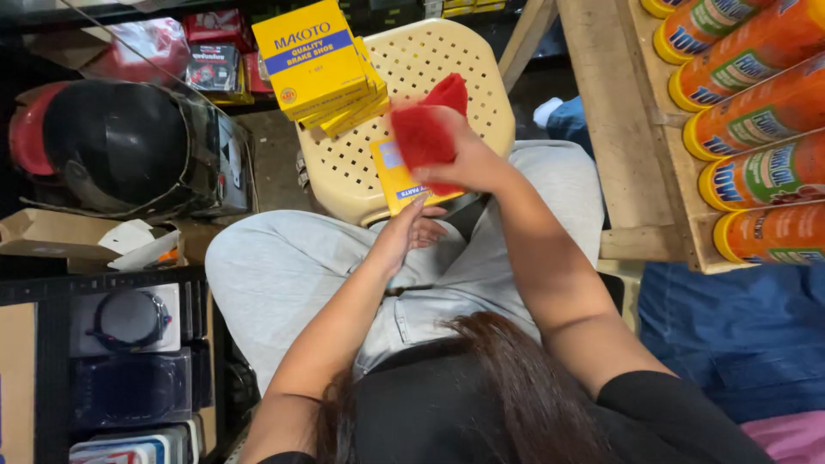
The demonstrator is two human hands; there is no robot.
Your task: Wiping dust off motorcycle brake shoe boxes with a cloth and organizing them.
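I sit with my knees under a cream perforated plastic stool (434, 64). My right hand (468, 159) grips a red cloth (427, 129) and presses it onto a flat yellow box (397, 179) at the stool's near edge. My left hand (406, 232) holds the lower edge of that yellow box from below, fingers curled. A stack of several yellow boxes with blue labels (320, 64) lies on the stool's far left part, beside the cloth.
A black helmet (116, 142) sits in a box at left, above open cardboard boxes (77, 236) and packaged parts (125, 322). A wooden rack (636, 129) at right holds orange spray cans (756, 112). Blue fabric (739, 335) lies below it.
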